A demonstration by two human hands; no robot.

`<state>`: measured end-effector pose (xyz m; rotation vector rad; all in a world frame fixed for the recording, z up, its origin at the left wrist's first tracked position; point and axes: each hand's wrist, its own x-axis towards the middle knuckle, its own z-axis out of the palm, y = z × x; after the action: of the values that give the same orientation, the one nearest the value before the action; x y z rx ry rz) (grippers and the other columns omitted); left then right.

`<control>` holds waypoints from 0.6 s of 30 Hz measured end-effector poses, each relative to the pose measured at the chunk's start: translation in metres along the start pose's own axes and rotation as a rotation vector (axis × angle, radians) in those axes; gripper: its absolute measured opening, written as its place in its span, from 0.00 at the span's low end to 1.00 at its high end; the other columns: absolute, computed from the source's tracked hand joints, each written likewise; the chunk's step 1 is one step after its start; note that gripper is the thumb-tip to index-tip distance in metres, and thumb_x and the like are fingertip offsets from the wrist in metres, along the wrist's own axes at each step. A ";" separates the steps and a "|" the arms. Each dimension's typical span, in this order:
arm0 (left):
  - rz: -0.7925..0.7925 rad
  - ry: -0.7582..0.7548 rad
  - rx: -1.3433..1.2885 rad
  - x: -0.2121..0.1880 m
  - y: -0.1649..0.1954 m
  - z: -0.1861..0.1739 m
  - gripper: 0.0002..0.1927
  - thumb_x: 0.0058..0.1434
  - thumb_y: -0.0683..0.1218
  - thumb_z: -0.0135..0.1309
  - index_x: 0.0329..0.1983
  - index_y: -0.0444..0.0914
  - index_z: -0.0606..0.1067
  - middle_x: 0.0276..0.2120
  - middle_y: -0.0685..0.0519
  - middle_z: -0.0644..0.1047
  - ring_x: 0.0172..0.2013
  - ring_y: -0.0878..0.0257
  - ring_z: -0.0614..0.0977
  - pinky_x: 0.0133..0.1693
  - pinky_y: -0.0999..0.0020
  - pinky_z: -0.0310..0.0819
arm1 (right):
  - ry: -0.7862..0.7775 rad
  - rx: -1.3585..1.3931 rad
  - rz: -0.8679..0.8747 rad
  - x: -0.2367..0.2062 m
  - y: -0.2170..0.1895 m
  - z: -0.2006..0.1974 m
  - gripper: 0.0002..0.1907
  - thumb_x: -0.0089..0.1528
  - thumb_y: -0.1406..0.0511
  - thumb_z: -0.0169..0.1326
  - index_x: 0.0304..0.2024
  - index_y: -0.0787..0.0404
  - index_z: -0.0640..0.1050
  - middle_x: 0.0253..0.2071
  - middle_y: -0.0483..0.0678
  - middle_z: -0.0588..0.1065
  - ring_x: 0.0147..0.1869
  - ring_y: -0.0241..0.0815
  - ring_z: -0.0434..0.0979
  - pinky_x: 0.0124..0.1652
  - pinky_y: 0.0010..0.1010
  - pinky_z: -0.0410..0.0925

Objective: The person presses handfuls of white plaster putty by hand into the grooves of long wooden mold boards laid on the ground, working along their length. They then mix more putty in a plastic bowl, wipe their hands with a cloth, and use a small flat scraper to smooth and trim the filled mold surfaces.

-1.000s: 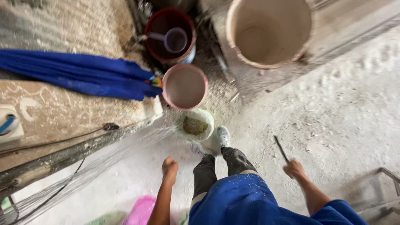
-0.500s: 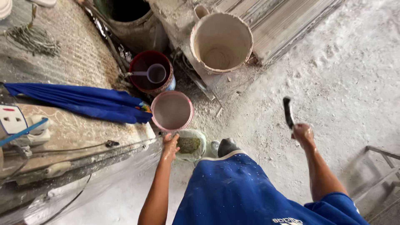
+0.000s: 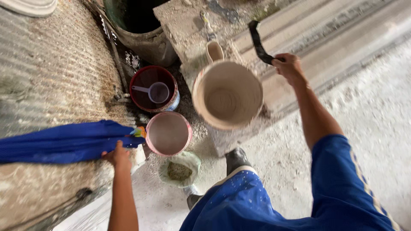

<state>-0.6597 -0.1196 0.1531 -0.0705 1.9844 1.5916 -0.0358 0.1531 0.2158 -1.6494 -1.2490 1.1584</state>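
As held, black tool slants up-left.

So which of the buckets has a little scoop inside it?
The dark red bucket near the corrugated wall holds a small scoop; the pink-rimmed bucket and the big cream bucket hold none.

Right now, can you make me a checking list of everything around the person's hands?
Surface: dusty grey concrete floor; a rough ledge on the left.
Things in hand: the right hand grips a dark curved tool, raised above a stone slab. The left hand touches a blue cloth lying on the ledge.
Clutter: big pale bucket, pink-rimmed bucket, red bucket with a small scoop inside, a bag of gritty stuff, a dark barrel.
Hands: left resting on the cloth, right closed on the tool.
Cables: nothing seen.
Surroundings: the person's dark shoe and blue clothing; no other people seen.
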 end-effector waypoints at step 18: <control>0.331 0.232 0.920 0.003 -0.018 0.003 0.25 0.73 0.54 0.45 0.41 0.27 0.80 0.40 0.32 0.80 0.42 0.40 0.79 0.51 0.48 0.70 | 0.203 -0.342 -1.091 0.160 -0.059 0.165 0.11 0.70 0.77 0.48 0.38 0.57 0.74 0.38 0.50 0.77 0.39 0.39 0.77 0.33 0.22 0.74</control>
<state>-0.6540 -0.1205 0.1351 0.4697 2.8330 0.7094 -0.1913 0.3296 0.1851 -0.9510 -1.8881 0.1073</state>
